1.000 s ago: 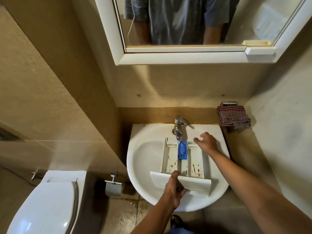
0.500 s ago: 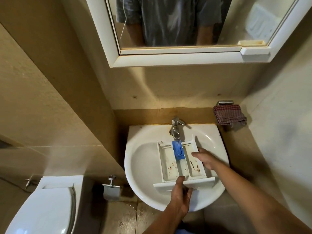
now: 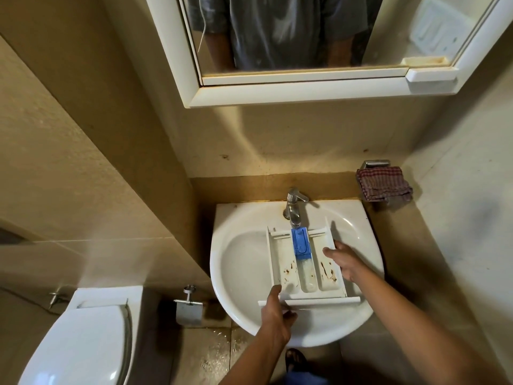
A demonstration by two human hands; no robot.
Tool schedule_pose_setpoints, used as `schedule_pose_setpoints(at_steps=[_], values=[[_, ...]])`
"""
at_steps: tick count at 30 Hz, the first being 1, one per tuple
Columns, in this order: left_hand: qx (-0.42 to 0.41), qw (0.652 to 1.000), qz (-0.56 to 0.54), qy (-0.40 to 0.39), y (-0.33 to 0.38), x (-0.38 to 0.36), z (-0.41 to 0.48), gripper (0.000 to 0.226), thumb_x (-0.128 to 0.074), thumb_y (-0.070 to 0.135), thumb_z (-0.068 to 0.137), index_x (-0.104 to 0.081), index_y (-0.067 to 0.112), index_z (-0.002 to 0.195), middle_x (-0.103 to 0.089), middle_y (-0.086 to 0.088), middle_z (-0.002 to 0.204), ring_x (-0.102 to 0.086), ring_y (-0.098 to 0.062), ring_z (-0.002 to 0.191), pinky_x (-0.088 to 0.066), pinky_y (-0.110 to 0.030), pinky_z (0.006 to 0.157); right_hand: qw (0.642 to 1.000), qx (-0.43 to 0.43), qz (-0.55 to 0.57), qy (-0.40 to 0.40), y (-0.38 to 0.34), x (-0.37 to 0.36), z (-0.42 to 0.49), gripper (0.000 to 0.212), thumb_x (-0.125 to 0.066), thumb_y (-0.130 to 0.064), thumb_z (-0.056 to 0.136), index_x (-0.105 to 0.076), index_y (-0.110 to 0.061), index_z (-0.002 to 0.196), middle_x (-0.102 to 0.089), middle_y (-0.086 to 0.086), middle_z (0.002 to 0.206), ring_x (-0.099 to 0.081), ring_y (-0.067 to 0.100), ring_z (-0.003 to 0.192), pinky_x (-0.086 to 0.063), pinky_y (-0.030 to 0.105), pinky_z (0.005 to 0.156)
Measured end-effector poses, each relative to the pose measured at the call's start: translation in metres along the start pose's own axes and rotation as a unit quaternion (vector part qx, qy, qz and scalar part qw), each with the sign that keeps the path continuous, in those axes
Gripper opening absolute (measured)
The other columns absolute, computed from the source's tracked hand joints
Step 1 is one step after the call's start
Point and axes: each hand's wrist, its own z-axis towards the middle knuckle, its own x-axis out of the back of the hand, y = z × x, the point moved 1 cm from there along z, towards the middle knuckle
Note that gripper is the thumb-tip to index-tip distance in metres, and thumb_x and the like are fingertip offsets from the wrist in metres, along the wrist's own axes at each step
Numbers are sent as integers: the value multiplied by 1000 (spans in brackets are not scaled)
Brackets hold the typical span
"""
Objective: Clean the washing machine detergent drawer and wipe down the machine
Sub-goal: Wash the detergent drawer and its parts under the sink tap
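Your detergent drawer [image 3: 281, 257] lies in the sink [image 3: 238, 273], back end under the tap [image 3: 293, 207], front panel [image 3: 322, 300] toward you. Your left hand [image 3: 277, 312] grips the left end of that panel, thumb over the top edge. Your right hand [image 3: 348, 263] holds the right side wall, thumb laid across it; the fingers underneath are hidden. Judge the drawer as light, stiff moulded plastic with thin walls: it should lift easily, but it will probably be slick once wet or soapy. Take it by the thick front panel and 1 long side wall, as you have it, not by the slim cross ribs at the back or the blue insert [image 3: 299, 241], which looks like a separate clip-in piece and may pop loose. Brown residue sits in the 2 outer compartments, so tilt it with care over the hard basin. A checked cloth [image 3: 384, 184] hangs on the wall, well apart.
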Motion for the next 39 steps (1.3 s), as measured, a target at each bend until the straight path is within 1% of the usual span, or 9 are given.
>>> schedule_pose_setpoints(at_steps=[7, 11, 16, 19, 23, 28, 32, 37, 39], values=[[-26, 999, 28, 26, 16, 15, 3, 24, -56, 1, 88, -50, -6, 111, -53, -22, 102, -59, -36, 80, -59, -39, 55, 1000, -26, -6, -8, -4, 2, -1, 29, -54, -3, 94, -56, -10, 123, -67, 12, 110, -65, 30, 97, -54, 48, 83], [-22, 998, 63, -2, 23, 16, -1, 6, -48, -9, 87, -52, -5, 90, -48, -21, 99, -53, -33, 77, -58, -45, 72, 998, -46, -36, -22, -11, 2, -1, 28, -54, -5, 95, -52, -5, 123, -63, 6, 113, -60, 25, 102, -49, 43, 92], [-63, 992, 110, 22, 28, 16, -3, 15, -44, -14, 84, -53, -11, 95, -47, -19, 92, -48, -33, 80, -55, -39, 73, 994, -80, 30, -70, -12, -11, -3, 29, -48, 0, 97, -52, -4, 125, -63, 17, 113, -59, 33, 98, -49, 45, 81], [-100, 990, 84, 56, 26, 21, 0, 18, -43, -13, 83, -51, -11, 100, -47, -17, 87, -45, -32, 78, -53, -35, 64, 991, -89, 30, -90, -7, -19, 4, 31, -52, -7, 97, -52, -8, 127, -64, 15, 117, -59, 33, 108, -45, 51, 97], [-134, 986, 38, 96, 20, 24, 4, 18, -48, -9, 83, -49, -9, 101, -47, -19, 98, -50, -30, 81, -55, -30, 54, 992, -77, -18, -102, -2, -26, 19, 46, -58, -18, 94, -46, -16, 137, -56, 4, 133, -51, 23, 124, -35, 42, 110], [-177, 973, 9, 150, 14, 12, -5, 13, -52, -6, 85, -44, 2, 91, -44, -17, 112, -53, -32, 88, -53, -29, 53, 993, -57, 15, -101, -13, -36, 16, 36, -40, 6, 95, -53, -14, 121, -64, 2, 94, -59, 15, 84, -46, 24, 72], [-177, 974, -15, 141, 12, 8, -1, 26, -52, -9, 84, -42, 1, 105, -41, -19, 120, -54, -35, 96, -56, -30, 53, 995, -25, 1, -99, -17, -41, 18, 45, -38, 14, 91, -53, -11, 125, -64, 1, 93, -59, 11, 83, -46, 20, 71], [-136, 987, -47, 67, 10, 9, 3, 32, -49, -15, 85, -39, -4, 113, -45, -23, 119, -56, -36, 98, -58, -39, 69, 997, 25, -53, -48, -19, -37, 20, 51, -42, 18, 84, -55, -7, 127, -63, 5, 109, -58, 14, 95, -45, 19, 69], [-111, 992, -48, 35, 9, 12, 8, 38, -49, -16, 84, -38, -14, 121, -50, -33, 122, -59, -38, 96, -60, -39, 64, 996, 46, -80, -18, -19, -32, 22, 51, -43, 18, 83, -56, -4, 128, -62, 7, 108, -57, 16, 100, -45, 19, 71]])
